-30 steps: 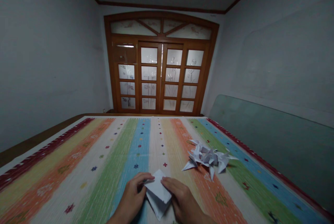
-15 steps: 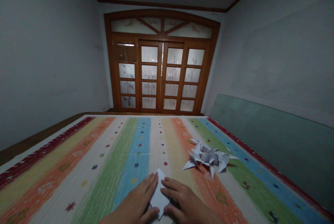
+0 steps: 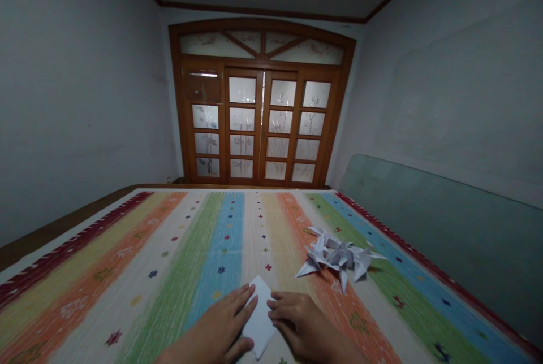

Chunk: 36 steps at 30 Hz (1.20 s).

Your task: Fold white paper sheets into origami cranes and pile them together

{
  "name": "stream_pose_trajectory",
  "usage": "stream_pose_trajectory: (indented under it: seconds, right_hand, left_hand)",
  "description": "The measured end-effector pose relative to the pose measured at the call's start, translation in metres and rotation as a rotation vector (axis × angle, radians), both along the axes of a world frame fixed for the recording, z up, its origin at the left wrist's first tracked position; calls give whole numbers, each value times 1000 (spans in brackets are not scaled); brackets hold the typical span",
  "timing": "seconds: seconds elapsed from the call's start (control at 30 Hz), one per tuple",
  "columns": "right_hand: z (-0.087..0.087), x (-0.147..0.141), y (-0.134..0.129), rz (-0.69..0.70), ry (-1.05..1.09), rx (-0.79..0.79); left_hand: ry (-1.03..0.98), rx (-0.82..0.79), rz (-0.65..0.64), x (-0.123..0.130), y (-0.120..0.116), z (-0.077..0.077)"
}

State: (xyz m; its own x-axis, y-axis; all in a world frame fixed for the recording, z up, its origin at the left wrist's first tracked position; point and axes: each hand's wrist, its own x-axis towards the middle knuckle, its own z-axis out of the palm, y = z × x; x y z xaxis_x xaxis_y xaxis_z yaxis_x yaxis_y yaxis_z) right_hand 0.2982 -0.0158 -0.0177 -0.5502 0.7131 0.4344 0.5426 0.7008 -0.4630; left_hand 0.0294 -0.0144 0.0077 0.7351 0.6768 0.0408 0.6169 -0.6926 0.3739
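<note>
A small white sheet of folded paper (image 3: 259, 319), diamond-shaped with a point at the far end, lies on the striped cloth at the near edge of the view. Along its left side my left hand (image 3: 227, 321) rests with fingers stretched out, fingertips on the paper's upper left edge and thumb by its lower end. My right hand (image 3: 299, 319) has its fingers curled together at the paper's right corner, pinching that edge. Some of the right fingertips and the thumb's tip are hard to make out. To the right sits a cluster of white folded-paper cranes (image 3: 339, 256).
A striped, patterned tablecloth (image 3: 178, 273) covers the table. Beyond the table's far edge stand wooden doors with glass panes (image 3: 263, 126). A pale green panel (image 3: 424, 217) runs along the right side, and a wooden edge (image 3: 63, 217) shows at left.
My right hand has shifted slightly right and its fingers have drawn together at the paper's right edge. More of the paper's face shows. My left hand has slid slightly left.
</note>
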Motion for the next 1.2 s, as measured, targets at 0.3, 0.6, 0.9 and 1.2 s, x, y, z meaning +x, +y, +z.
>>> stream_pose_trajectory:
  seconds: [0.3,0.6,0.9,1.2]
  right_hand:
    - [3,9,1,6,-24,-69]
    - [-10,18,7,21,-8,-65]
    - [-8,16,9,32,78,-48]
    - [-1,13,10,32,44,-78]
  left_hand:
    - [31,39,-34,-12,11,17]
    - [-73,74,-80,-17,23,10]
    - [-204,126,-76,-19,27,-2]
    - [-213,251,-64,-19,29,-11]
